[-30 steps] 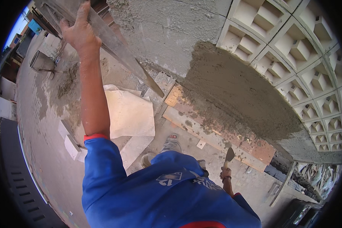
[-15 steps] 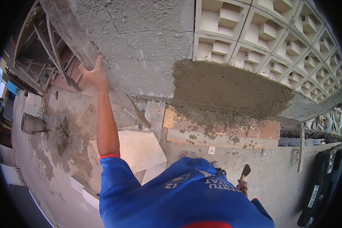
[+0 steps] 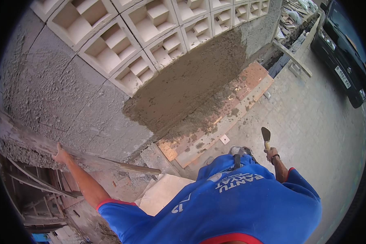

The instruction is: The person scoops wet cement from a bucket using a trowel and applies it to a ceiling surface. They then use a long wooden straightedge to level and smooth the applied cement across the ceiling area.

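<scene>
A long wooden plank (image 3: 89,160) stands against the end of the rough grey wall (image 3: 69,93). At its edge, my left hand (image 3: 62,155) grips it with the arm stretched out; some of the fingers are hidden. My right hand (image 3: 271,154) is closed around the handle of a trowel (image 3: 266,134), held out to the right with its dark blade pointing away from me. A patch of wet mortar (image 3: 187,81) covers the lower wall beneath pale ventilation blocks (image 3: 138,73). The trowel is apart from the wall.
Mortar-spattered boards (image 3: 215,128) lie along the wall's foot. A pale sheet (image 3: 162,193) is on the ground beside me. A black car (image 3: 341,53) stands at the far right, near a wooden strip (image 3: 293,59) and rubble (image 3: 293,18). Timber pieces (image 3: 36,185) stand at the lower left.
The view has turned to the right, so the wall and car appear swung round. My right hand and trowel show more fully. My left hand stays on the plank.
</scene>
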Demonstrator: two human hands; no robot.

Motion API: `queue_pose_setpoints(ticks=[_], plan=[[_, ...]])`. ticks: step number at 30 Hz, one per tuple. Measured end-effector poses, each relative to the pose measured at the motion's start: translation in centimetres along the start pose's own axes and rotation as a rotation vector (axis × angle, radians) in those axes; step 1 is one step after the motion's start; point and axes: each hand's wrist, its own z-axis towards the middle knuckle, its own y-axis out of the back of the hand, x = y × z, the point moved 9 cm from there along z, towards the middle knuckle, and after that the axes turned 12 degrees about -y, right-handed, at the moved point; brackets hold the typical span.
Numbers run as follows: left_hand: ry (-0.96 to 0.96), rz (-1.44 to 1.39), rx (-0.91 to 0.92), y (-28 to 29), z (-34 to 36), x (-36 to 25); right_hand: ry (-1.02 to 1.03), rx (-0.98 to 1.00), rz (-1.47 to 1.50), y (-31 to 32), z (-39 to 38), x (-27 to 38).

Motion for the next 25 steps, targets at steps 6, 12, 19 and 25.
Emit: queue_pose_setpoints(ticks=[6,12,19,25], plan=[[0.057,0.146,0.042,-1.5,-3.0,-2.7,-0.203,-0.150,0.002,3.3,0.0,-8.4],[0.006,0.553,-0.028,0.6,-4.4,-4.7,-0.389,-0.149,-0.023,4.5,-2.1,-11.0],[-0.230,-0.054,0.381,-2.2,-28.8,-6.4,-0.205,-0.107,-0.103,8.0,1.8,-4.3],[0.030,0.323,1.214,5.3,-66.6,10.5,0.014,0.071,-0.222,8.4,8.2,5.8]])
